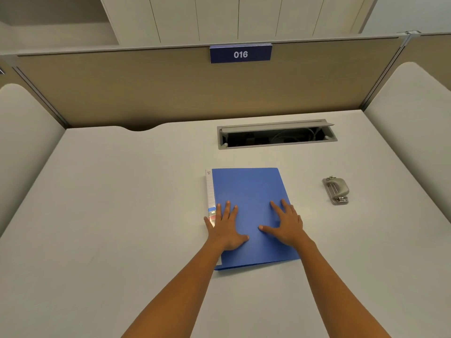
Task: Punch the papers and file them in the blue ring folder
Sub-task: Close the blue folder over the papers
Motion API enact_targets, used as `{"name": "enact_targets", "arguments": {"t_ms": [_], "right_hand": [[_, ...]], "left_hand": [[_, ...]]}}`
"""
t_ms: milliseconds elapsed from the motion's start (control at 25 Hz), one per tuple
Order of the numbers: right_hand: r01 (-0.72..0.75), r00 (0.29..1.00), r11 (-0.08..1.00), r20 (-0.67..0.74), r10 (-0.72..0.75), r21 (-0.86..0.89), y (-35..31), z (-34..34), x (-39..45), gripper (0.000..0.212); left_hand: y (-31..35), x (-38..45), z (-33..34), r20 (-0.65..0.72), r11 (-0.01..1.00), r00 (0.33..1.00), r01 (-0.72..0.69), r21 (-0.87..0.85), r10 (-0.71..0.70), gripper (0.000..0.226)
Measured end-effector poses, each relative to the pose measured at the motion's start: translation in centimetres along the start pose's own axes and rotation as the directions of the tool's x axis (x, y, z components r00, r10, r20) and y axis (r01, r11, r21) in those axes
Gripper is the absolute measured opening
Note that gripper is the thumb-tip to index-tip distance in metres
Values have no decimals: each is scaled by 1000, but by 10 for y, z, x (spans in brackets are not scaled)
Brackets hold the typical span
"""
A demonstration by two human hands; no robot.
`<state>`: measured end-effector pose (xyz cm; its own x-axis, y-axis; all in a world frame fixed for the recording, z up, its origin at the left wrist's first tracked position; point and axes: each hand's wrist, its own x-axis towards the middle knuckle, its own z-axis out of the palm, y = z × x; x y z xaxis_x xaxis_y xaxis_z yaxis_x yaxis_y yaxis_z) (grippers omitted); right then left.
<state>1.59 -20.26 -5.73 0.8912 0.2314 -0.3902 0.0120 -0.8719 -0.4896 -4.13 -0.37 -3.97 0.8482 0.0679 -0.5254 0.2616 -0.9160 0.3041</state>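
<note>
Blue ring folder (249, 191) closed, smooth | your left hand (225, 226), right hand (286, 225) flat, fingers spread, gripping nothing | metal hole punch (336, 190) well right, unobstructed

I am seated at an office workstation. A pale table (122, 191) is enclosed by tan partition panels (122, 93) at the back and rounded side dividers (24, 142). A blue number plate (240, 54) reading 016 hangs on the rear partition. A cable tray (277, 134) with its lid raised is set into the table. A hole punch (336, 190) and a blue ring folder (249, 189) lie on the surface. Pale cabinets (219, 18) stand behind.
</note>
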Motion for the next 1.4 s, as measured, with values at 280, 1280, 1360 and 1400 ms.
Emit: {"name": "enact_targets", "arguments": {"t_ms": [280,1280,1360,1400], "right_hand": [[40,998,990,-50,-47,-135,-7,25,-2,92],[635,772,698,272,-574,-331,-223,170,25,74],[678,735,659,284,-615,-327,-234,171,26,71],[689,725,649,292,-624,-323,-239,173,26,66]], "left_hand": [[9,-4,0,-95,980,984,161,114,-151,96],[-243,-24,-87,-31,783,803,572,-243,-596,103],[-261,-29,-96,-30,777,800,572,-261,-599,101],[-270,-30,-100,-32,777,800,572,-262,-600,101]]}}
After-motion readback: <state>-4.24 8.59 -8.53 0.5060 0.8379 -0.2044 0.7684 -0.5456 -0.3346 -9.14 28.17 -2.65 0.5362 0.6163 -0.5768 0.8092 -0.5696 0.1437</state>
